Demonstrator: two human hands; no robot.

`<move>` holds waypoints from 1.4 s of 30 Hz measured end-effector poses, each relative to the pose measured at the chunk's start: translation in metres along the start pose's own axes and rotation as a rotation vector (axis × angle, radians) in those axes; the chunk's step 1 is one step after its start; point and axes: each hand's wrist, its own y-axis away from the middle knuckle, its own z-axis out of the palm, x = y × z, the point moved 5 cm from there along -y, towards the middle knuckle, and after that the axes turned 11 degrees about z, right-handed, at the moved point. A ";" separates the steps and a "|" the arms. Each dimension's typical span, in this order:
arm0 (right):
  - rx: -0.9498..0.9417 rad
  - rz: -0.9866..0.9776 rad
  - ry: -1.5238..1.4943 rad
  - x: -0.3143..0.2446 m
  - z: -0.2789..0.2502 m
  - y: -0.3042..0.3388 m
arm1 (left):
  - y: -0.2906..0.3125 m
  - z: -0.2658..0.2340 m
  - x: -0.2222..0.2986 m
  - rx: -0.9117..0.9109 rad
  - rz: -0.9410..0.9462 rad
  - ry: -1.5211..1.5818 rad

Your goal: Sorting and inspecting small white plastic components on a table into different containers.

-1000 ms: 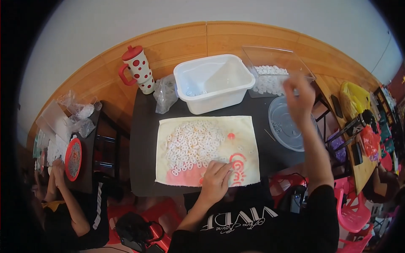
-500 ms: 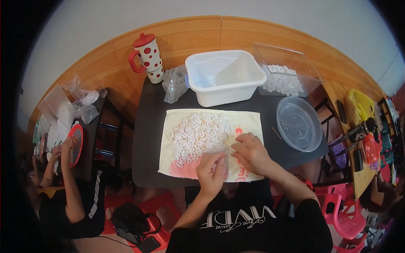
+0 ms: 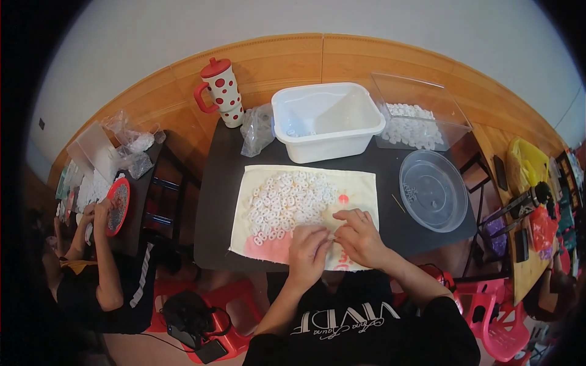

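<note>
A pale yellow cloth point(image 3: 366, 183) with pink patches lies on the dark table, bearing a heap of small white ring-shaped pieces point(image 3: 287, 198). Over the cloth's near edge my left hand point(image 3: 307, 253) is closed, thumb against fingers. My right hand point(image 3: 361, 239) meets it from the right, its fingertips pinched together. What sits between the fingertips of both hands is too small to make out. To the right stands a round clear plastic tub point(image 3: 434, 195) with tiny grey bits in it. A thin stick point(image 3: 398, 203) rests between tub and cloth.
A white basin point(image 3: 326, 140) stands behind the cloth, beside a clear bag point(image 3: 257, 128) and a red-lidded spotted tumbler point(image 3: 223, 94). Back right, a clear box point(image 3: 421, 91) has white pieces. At left, another person works over a red tray point(image 3: 125, 207).
My hands have come together, the right fingertips moving down and left to meet the left hand's. The whole view has shifted slightly, with the tabletop lower in the picture.
</note>
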 end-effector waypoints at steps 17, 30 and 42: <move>-0.032 0.158 0.262 0.057 0.005 -0.057 | -0.008 0.014 0.016 -0.172 0.175 -0.215; 0.006 0.709 -1.251 0.027 0.007 0.010 | -0.018 0.006 0.023 -0.037 0.003 0.143; 0.296 0.411 0.002 0.068 -0.112 0.027 | -0.003 0.021 -0.007 0.022 -0.178 0.457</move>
